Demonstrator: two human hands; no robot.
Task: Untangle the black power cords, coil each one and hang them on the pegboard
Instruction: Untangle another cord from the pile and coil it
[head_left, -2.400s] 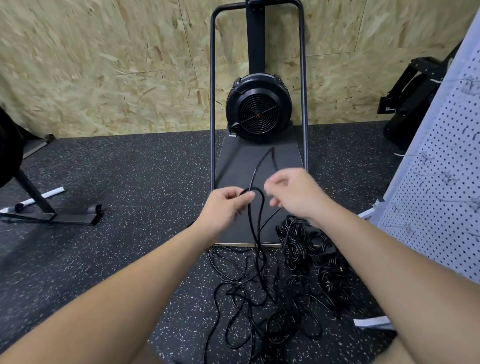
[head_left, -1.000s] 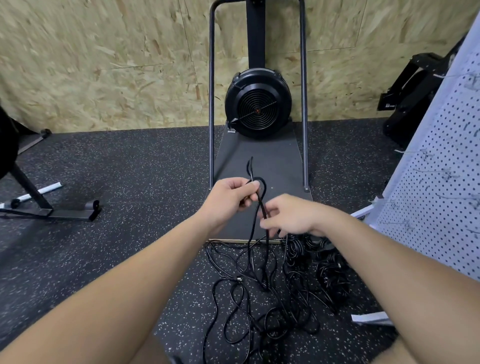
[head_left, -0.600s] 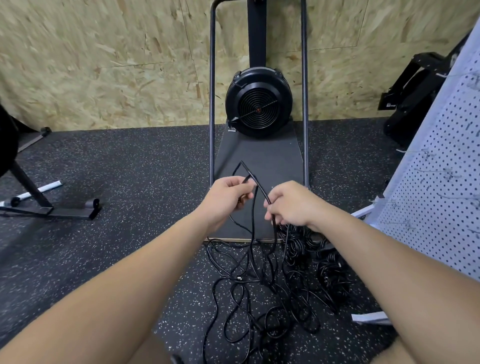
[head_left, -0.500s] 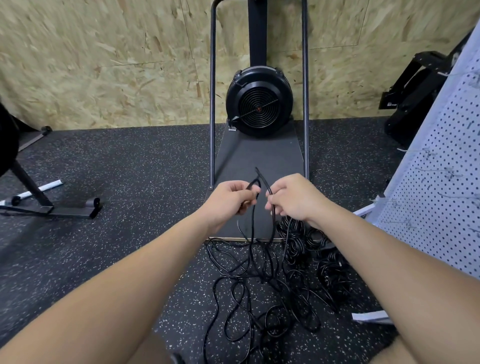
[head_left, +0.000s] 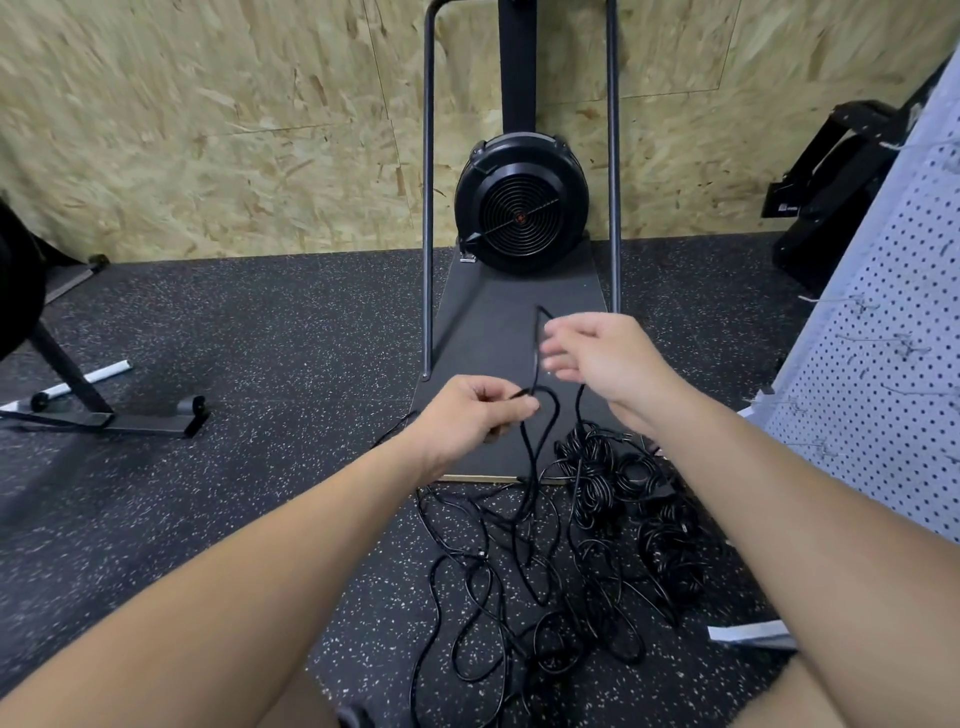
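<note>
Working one cord (head_left: 540, 431) free of the pile is the step in hand, I'd say, with a first small loop being formed. The left hand (head_left: 470, 415) pinches the cord between thumb and curled fingers, and a loop pokes out just past the fingertips. The right hand (head_left: 597, 358) is up and a bit blurred, fingers loosely spread; a strand runs up beside them to a bend above the hand, but I can't tell whether it's actually gripped or just draped there.

From the hands the cord hangs more or less straight down, long axis vertical, into the loose tangle (head_left: 524, 587) on the speckled rubber floor (head_left: 234, 405) right in front of the person. Just beside that, toward the right, sits a tighter bundle of cords (head_left: 623, 483), touching the front edge of the fan machine's base (head_left: 498, 353).

My guess for the next move: feed more slack up through the right hand and lay it into the left as even loops, watching for snags where strands cross below. The pegboard (head_left: 893, 364) with its hooks stands at the right, nothing hung on the part in view yet.
</note>
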